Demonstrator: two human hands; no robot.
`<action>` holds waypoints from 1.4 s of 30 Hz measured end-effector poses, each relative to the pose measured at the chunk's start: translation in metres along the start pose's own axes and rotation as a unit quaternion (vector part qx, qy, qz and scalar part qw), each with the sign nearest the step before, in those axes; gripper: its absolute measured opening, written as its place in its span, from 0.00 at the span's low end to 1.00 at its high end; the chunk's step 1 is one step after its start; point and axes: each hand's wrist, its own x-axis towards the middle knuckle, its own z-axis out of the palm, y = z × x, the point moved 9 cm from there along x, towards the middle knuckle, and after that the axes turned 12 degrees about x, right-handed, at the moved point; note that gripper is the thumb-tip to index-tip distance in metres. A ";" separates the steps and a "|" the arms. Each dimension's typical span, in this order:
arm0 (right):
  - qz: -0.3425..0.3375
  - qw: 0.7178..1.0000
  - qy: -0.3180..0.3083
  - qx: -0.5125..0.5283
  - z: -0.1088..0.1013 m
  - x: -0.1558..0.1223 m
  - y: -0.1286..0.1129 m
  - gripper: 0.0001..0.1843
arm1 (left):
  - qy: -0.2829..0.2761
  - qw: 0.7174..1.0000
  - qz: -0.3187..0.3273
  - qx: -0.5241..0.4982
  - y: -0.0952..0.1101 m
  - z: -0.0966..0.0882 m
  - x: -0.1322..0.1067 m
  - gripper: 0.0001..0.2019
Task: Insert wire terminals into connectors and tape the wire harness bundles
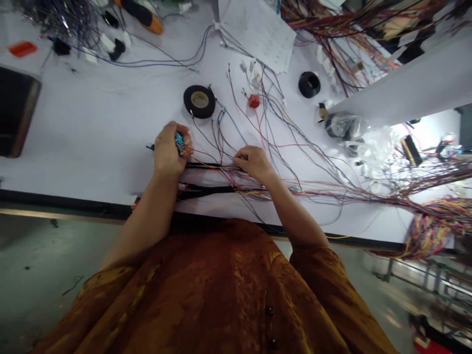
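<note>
My left hand is closed around a blue-green connector, from which several thin wires run out to the right. My right hand is pinched, fingertips together, on a thin dark wire. Below both hands, a wire bundle wrapped in black tape lies along the table near its front edge. Just above my left hand rests a roll of black tape. A red connector sits among loose wire ends above my right hand.
An orange-handled screwdriver and a dark-screened device lie to the left. Printed papers are at the back. A black ring-shaped piece and clear plastic bags are on the right, near a large wire harness.
</note>
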 end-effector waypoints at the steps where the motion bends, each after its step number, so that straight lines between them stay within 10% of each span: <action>1: -0.003 1.000 0.001 -0.018 0.000 -0.001 -0.001 0.08 | -0.001 1.000 -0.003 -0.002 -0.001 0.000 0.000 0.18; 12: 0.028 0.975 -0.010 -0.222 0.020 0.003 -0.036 0.09 | -0.007 1.000 -0.019 -0.023 -0.006 -0.003 0.003 0.15; 18: 0.035 0.993 0.060 0.095 0.000 0.007 -0.008 0.05 | 0.003 1.000 0.010 0.024 0.001 -0.001 0.000 0.16; 24: 0.099 0.852 0.115 0.501 -0.007 -0.004 0.032 0.07 | 0.016 0.999 -0.004 0.035 0.000 -0.002 0.000 0.15; 30: 0.007 0.753 0.195 0.628 -0.040 0.004 0.030 0.12 | 0.020 0.999 0.004 0.027 0.000 -0.002 -0.001 0.16; 35: -0.088 0.824 0.211 0.518 -0.061 0.015 -0.011 0.11 | 0.024 1.000 0.000 0.003 0.000 -0.001 -0.001 0.18; 42: -0.140 0.963 0.067 0.222 0.009 0.012 -0.089 0.06 | -0.027 0.999 0.026 -0.024 0.002 0.001 0.001 0.13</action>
